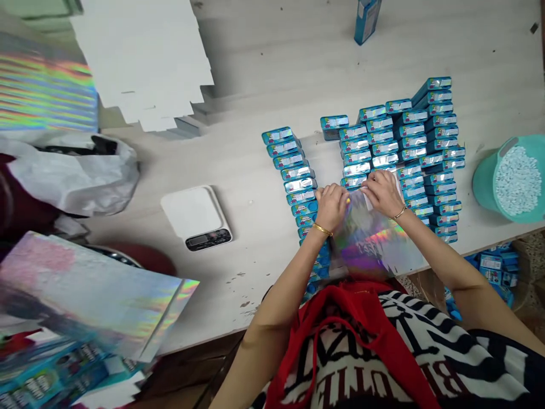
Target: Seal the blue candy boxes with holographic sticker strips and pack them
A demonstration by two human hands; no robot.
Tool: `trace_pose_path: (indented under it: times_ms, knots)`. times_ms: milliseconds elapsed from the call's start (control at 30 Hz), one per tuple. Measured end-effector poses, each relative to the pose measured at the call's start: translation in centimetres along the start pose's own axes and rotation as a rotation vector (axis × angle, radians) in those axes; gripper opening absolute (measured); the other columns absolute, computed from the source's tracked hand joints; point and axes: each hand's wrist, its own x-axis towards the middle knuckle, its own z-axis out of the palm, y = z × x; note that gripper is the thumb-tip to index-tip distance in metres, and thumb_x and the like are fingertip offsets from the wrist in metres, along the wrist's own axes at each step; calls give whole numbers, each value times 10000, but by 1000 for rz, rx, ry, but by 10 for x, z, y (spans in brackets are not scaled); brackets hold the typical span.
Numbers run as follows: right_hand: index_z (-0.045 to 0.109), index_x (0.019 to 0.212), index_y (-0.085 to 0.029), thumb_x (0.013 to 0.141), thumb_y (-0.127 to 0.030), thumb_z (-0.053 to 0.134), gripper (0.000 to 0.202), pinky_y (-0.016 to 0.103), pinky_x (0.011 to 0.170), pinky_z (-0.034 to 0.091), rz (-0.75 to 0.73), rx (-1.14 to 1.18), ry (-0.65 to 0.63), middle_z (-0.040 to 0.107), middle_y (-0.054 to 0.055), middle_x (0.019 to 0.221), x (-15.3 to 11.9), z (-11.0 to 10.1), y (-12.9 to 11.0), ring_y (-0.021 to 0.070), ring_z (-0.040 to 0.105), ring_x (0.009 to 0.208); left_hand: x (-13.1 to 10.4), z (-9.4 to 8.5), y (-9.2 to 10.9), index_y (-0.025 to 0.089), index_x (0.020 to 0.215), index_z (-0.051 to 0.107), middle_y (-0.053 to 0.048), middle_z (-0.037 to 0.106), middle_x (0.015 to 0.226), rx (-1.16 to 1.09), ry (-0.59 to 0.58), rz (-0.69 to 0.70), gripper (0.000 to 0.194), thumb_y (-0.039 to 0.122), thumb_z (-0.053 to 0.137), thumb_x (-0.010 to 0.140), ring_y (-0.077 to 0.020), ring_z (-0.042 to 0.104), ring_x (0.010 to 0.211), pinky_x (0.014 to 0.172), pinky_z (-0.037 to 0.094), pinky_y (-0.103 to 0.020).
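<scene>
Digital scale (193, 213) on bench (255, 250), left of the box rows (355, 145); foil sheet (383, 247) at near edge, between leftmost row and rightmost ones. Tub (483, 182) of pellets (517, 179) right of rows. Lone box (366, 23) beyond them. Card stack (145, 57) behind scale, leftward.

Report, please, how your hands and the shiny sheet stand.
Left hand and right hand at far edge of sheet; exact grip unclear. Boxes close on both sides.
</scene>
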Motion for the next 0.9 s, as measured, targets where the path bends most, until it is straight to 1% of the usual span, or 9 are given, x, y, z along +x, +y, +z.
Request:
trace_pose_path:
  times_ms: [100, 200, 300, 400, 533, 633, 767, 833, 900]
  knots:
    - [660, 954, -219, 1039, -443, 265, 462, 417, 858, 324, -34, -14, -57, 629, 107, 971, 0, -7, 0, 275, 493, 969, 2, 1, 11, 228, 964, 655, -86, 647, 966, 20, 9, 22, 202, 321, 476, 972, -251, 547, 949, 912, 307, -404]
    - [639, 907, -208, 1044, -397, 231, 470, 411, 817, 311, -29, -51, -89, 642, 116, 932, -2, -12, 0, 278, 498, 938, 7, 8, 26, 258, 1064, 682, -103, 658, 1102, 61, 21, 101, 198, 318, 535, 945, -277, 539, 1041, 924, 305, -424]
    - [629, 896, -202, 1040, -353, 241, 440, 407, 803, 304, 0, -79, -95, 655, 119, 937, -2, -14, 4, 277, 508, 933, 12, 19, 37, 262, 1012, 702, -102, 688, 1120, 60, 36, 142, 200, 283, 510, 957, -271, 556, 1028, 908, 322, -432]
    - [629, 891, -203, 1032, -326, 274, 401, 400, 802, 303, 26, -83, -101, 669, 111, 936, 0, -15, 12, 271, 521, 920, 14, 31, 40, 257, 1036, 697, -110, 697, 1191, 15, 41, 151, 199, 244, 518, 951, -268, 586, 1022, 919, 343, -447]
    - [636, 855, -203, 1022, -331, 311, 388, 405, 815, 309, 45, -69, -92, 674, 110, 912, 3, -13, 26, 270, 529, 909, 7, 47, 44, 258, 1085, 674, -112, 663, 1306, -22, 29, 189, 229, 173, 523, 935, -271, 593, 1140, 1032, 317, -497]
    - [652, 856, -197, 1022, -347, 314, 405, 424, 834, 322, 55, -71, -86, 673, 118, 908, 5, -12, 38, 275, 533, 906, -8, 53, 54, 249, 1014, 674, -104, 653, 1318, -63, 38, 198, 186, 167, 532, 926, -269, 559, 1240, 1091, 281, -522]
    - [681, 991, -176, 1028, -433, 291, 469, 472, 897, 351, 86, -77, -21, 668, 154, 1011, 3, -17, 51, 308, 532, 1007, -37, 43, 77, 235, 944, 666, -98, 686, 1180, -279, 46, 198, 80, 248, 600, 900, -241, 612, 1118, 986, 397, -439]
    - [659, 1127, -180, 1014, -536, 294, 522, 494, 959, 361, 78, 10, 106, 640, 163, 1142, -3, -18, 47, 320, 516, 1111, -48, 29, 85, 222, 896, 650, -69, 695, 996, -477, 111, 86, 82, 301, 630, 897, -203, 634, 971, 893, 446, -371]
    - [628, 1200, -202, 988, -640, 276, 601, 486, 988, 389, 80, 196, 237, 621, 145, 1177, -12, -15, 30, 305, 524, 1147, -53, 13, 85, 211, 844, 625, -24, 656, 838, -695, 247, -116, 150, 349, 674, 877, -160, 618, 834, 815, 467, -314]
